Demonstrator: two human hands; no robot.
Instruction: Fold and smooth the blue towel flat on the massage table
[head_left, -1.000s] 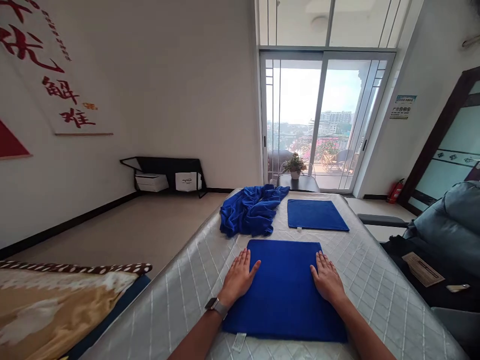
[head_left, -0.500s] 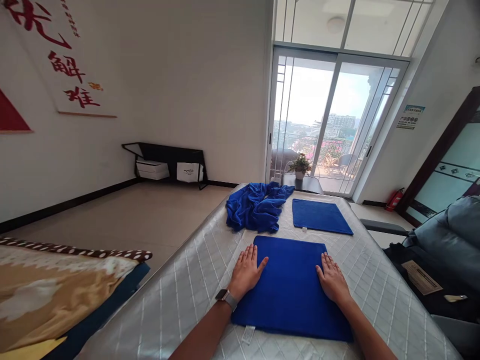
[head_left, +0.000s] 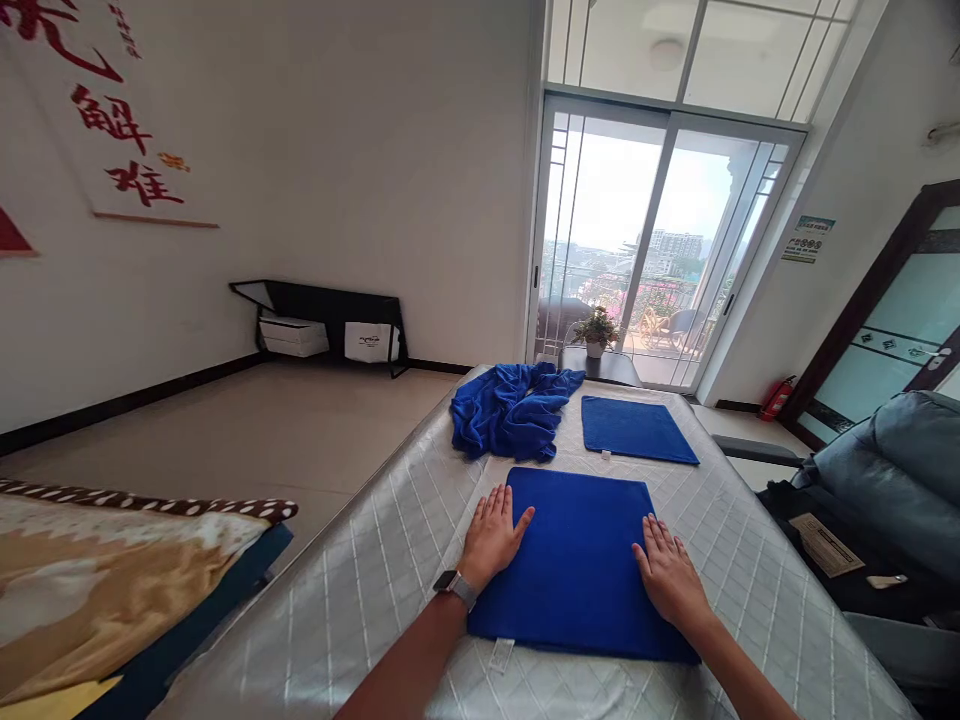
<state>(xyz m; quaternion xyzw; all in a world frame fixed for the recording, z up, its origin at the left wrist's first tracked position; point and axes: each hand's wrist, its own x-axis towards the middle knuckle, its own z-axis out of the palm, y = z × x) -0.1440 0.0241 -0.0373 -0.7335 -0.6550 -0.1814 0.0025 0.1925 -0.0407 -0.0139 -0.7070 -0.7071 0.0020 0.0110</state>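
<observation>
A blue cloth, folded into a flat rectangle, lies on the quilted silver-white mattress in front of me. My left hand, with a watch on its wrist, rests flat along the cloth's left edge, thumb out over the fabric. On the right edge lies my right hand, fingers stretched and palm down. A white tag sticks out from the cloth's near edge. Farther off are a second folded blue cloth and, to its left, a crumpled blue cloth.
At left is a bed with a brown and cream blanket. A dark sofa stands close on the right. Beyond the mattress, a potted plant sits on a dark chair or small table before the sliding glass door.
My right hand has shifted slightly down along the cloth's right edge. The left hand stays nearly in place, and the camera view has turned a little.
</observation>
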